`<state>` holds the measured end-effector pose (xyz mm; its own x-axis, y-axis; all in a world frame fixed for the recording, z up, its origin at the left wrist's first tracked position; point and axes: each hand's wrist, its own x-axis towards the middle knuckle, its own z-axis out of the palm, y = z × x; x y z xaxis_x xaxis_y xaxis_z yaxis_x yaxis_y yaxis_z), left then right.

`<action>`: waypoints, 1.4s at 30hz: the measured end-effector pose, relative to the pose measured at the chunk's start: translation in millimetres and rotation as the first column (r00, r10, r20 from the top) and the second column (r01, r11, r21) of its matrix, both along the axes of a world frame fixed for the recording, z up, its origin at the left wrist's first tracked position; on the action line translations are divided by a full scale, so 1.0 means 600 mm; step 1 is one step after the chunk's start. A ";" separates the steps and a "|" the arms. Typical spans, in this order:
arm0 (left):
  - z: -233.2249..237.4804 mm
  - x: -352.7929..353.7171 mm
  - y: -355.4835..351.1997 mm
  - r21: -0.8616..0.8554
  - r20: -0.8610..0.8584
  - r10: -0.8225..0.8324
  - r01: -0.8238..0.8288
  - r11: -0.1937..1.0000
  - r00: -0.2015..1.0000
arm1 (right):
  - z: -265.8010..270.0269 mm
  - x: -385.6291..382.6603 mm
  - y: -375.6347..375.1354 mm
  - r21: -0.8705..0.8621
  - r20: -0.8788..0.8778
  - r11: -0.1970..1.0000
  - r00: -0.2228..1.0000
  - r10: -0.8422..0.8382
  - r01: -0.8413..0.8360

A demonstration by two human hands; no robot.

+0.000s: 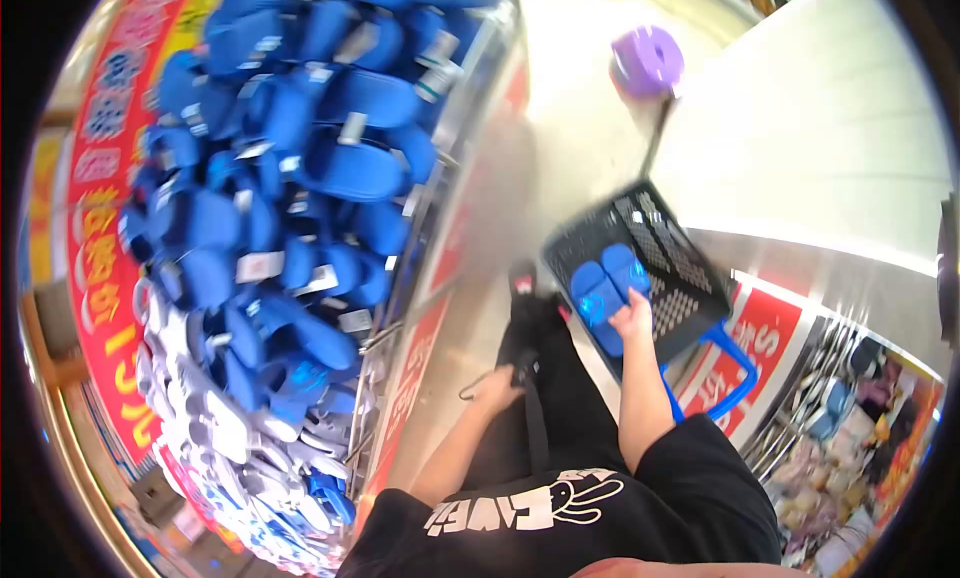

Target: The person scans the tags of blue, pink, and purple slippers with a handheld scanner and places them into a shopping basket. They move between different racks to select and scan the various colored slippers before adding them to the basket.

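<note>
A pair of blue slippers is over the black shopping basket, toes marked with shiny blue patches. My right hand reaches into the basket area with its fingers closed at the near part of the pair. Close to my lap, my left hand is closed at a black strap that hangs down my front. A thin cord loop sticks out beside that hand. Its fingertips are blurred.
On the left stands a rack of blue slippers, with white shoes lower down. A purple round stool is on the floor ahead. The basket has a blue handle. Packed goods fill a shelf at right.
</note>
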<state>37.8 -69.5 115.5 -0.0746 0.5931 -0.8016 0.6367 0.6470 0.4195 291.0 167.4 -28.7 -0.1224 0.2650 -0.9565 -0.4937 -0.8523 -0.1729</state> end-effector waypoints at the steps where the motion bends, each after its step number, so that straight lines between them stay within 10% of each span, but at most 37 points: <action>1: 0.033 -0.006 -0.014 0.074 0.021 -0.020 0.018 0.997 1.000 | 0.039 -0.014 0.006 0.026 -0.024 0.998 0.998 0.052 -0.051; 7: 0.276 -0.102 -0.020 0.107 0.029 0.242 -0.243 0.964 0.970 | 0.302 -0.139 0.029 0.270 -0.224 0.957 0.959 0.172 -0.109; 11: 0.350 -0.164 -0.034 0.501 0.280 0.663 -0.695 0.516 0.694 | 0.421 -0.204 0.057 0.443 -0.489 0.887 0.796 0.358 -0.127; 12: 0.385 -0.185 -0.022 0.411 0.329 0.708 -0.770 0.488 0.625 | 0.554 -0.283 0.036 0.433 -0.285 0.884 0.903 0.321 -0.177; 13: 0.423 -0.205 -0.011 0.316 0.370 0.748 -0.832 0.456 0.551 | 0.527 -0.271 0.055 0.504 -0.504 0.852 0.751 0.426 -0.145; 16: 0.430 -0.246 0.007 0.303 0.557 0.717 -0.906 0.296 0.420 | 0.639 -0.376 0.041 0.549 -0.436 0.822 0.788 0.434 -0.148; 18: 0.433 -0.272 0.020 0.306 0.611 0.670 -0.906 0.291 0.421 | 0.645 -0.412 0.063 0.618 -0.652 0.786 0.547 0.525 -0.017; 21: 0.468 -0.296 0.028 0.284 0.599 0.637 -0.873 0.397 0.485 | 0.730 -0.520 0.054 0.685 -0.647 0.728 0.445 0.619 -0.015; 23: 0.455 -0.295 0.020 0.362 0.633 0.643 -0.899 0.246 0.431 | 0.777 -0.596 0.050 0.717 -0.599 0.696 0.466 0.651 -0.051; 35: 0.494 -0.314 0.025 0.314 0.532 0.846 -0.936 -0.157 0.036 | 0.722 -1.070 0.147 0.751 -0.586 0.636 0.268 0.765 -0.175; 42: 0.504 -0.325 0.175 0.158 0.592 0.743 -0.860 -0.486 -0.312 | 0.747 -1.019 0.250 0.828 -0.243 0.233 0.047 0.969 -0.509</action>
<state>-157.4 35.8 417.8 -0.8112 0.0245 -0.5842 -0.5848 -0.0340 0.8105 -320.5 317.7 419.4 -0.9625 -0.1385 -0.2332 0.2626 -0.6914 -0.6731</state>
